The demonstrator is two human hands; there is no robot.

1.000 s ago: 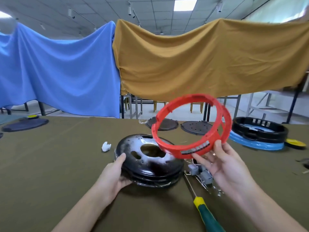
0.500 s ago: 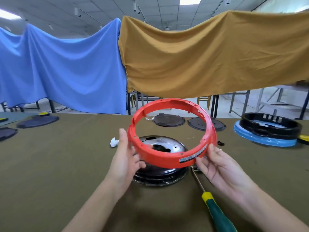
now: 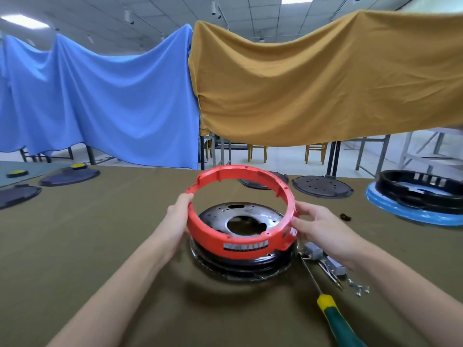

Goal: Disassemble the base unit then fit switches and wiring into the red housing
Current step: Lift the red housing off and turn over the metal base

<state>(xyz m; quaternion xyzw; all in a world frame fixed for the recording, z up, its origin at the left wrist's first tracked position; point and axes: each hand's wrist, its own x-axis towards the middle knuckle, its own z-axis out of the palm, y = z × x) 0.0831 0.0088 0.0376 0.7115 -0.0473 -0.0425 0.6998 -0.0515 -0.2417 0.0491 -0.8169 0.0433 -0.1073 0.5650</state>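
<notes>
The red ring-shaped housing (image 3: pixel 226 242) sits level just over the dark metal base plate (image 3: pixel 241 220), which lies on the olive table. My left hand (image 3: pixel 179 216) grips the ring's left wall, thumb over the rim. My right hand (image 3: pixel 323 227) holds its right wall with the fingers curled on the outside. Grey switches with wiring (image 3: pixel 325 260) lie on the cloth beside the plate, partly under my right wrist. A few small metal screws (image 3: pixel 359 289) lie just right of them.
A screwdriver with a yellow-green handle (image 3: pixel 335 319) lies at the front right, its shaft pointing at the plate. Two black round discs (image 3: pixel 322 186) rest behind. A black ring on a blue one (image 3: pixel 413 196) stands far right. Dark covers (image 3: pixel 67 175) lie far left.
The red housing came down from a raised tilt at the right to level over the metal plate. My left hand left the plate and took the ring's left side.
</notes>
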